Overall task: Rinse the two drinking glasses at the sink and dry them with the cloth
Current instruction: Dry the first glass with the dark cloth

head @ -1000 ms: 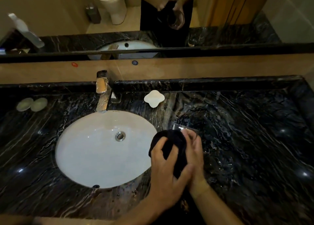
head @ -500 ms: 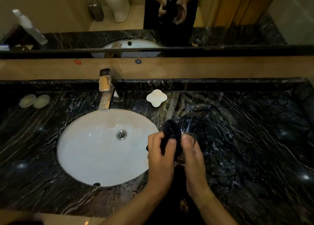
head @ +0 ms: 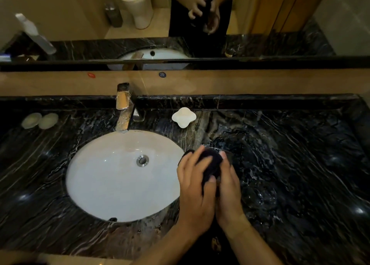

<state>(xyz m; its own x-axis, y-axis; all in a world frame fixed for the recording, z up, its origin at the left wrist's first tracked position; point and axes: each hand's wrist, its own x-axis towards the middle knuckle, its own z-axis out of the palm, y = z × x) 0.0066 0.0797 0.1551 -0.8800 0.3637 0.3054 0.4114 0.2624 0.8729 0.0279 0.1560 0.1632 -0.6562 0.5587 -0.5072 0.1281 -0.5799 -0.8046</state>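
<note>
the two hands were close together, just right of the white sink (head: pixel 96 184) and above the dark counter (head: pixel 300 164). the left hand (head: pixel 195 186) squeezed a dark cloth (head: pixel 211 162) and pushed it into a drinking glass (head: pixel 227 156). the right hand (head: pixel 228 192) was wrapped round that glass, and only its clear rim showed. a second glass (head: pixel 260 194) stood on the counter, just right of the hands.

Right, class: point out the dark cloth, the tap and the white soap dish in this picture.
dark cloth (head: pixel 211 162), head view, on the bunched fabric between the hands.
tap (head: pixel 123 112), head view, midway down the chrome spout.
white soap dish (head: pixel 183 117), head view, centre of the dish.
</note>
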